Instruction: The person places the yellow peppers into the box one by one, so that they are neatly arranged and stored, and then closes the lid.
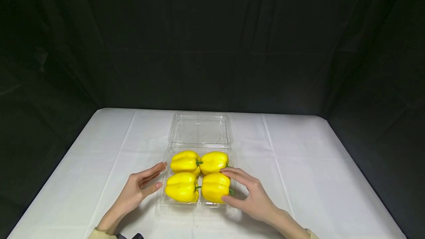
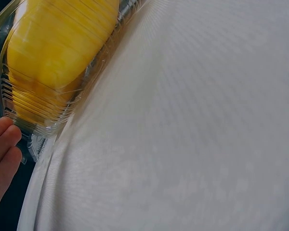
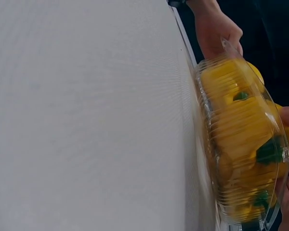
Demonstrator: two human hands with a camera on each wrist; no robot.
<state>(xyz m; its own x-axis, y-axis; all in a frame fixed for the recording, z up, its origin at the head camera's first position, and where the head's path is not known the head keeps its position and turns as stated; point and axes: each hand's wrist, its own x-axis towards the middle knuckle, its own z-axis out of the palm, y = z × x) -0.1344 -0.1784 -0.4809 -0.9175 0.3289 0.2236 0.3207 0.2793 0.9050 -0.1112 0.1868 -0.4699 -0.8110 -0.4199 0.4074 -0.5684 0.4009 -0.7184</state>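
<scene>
In the head view, a clear plastic clamshell box [image 1: 176, 204] stands with its lid [image 1: 200, 132] folded back, away from me. Several yellow bell peppers fill its base in two rows, green stems toward the right. My right hand [image 1: 250, 194] holds the front right bell pepper [image 1: 215, 186], thumb at its near side and forefinger at its far side. Beside the box's left edge is my left hand [image 1: 141, 186], fingers extended and thumb apart, holding nothing. The left wrist view shows its fingertips [image 2: 12, 132] right at the ribbed plastic wall [image 2: 43, 115].
A white cloth [image 1: 318, 180] covers the table under the box. Black curtains [image 1: 212, 47] hang behind it and along both sides. A small dark object [image 1: 137, 236] shows at the bottom edge, near my left sleeve [image 1: 101, 234].
</scene>
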